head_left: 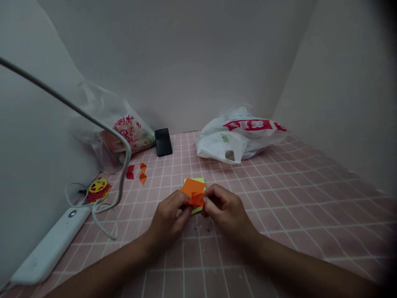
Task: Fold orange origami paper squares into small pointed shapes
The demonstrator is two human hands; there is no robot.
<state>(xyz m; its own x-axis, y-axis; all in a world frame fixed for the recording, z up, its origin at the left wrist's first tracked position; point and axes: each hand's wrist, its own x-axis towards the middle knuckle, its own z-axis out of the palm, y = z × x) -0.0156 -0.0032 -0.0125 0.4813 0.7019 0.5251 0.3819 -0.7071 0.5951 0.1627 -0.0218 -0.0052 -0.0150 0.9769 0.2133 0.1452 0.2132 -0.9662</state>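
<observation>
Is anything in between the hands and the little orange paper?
No, nothing is in between. The left hand and the right hand both pinch the folded orange paper directly with their fingertips. It sits just above a stack of paper squares on the pink tiled table.

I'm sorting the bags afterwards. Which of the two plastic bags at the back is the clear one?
The clear plastic bag at the back left, beside the black phone; red printed paper shows through it. The white plastic bag at the back right is opaque.

Orange paper [194, 191], yellow-green sheet [198, 181], pink gridded tabletop [279, 198], black phone [163, 141].
</observation>
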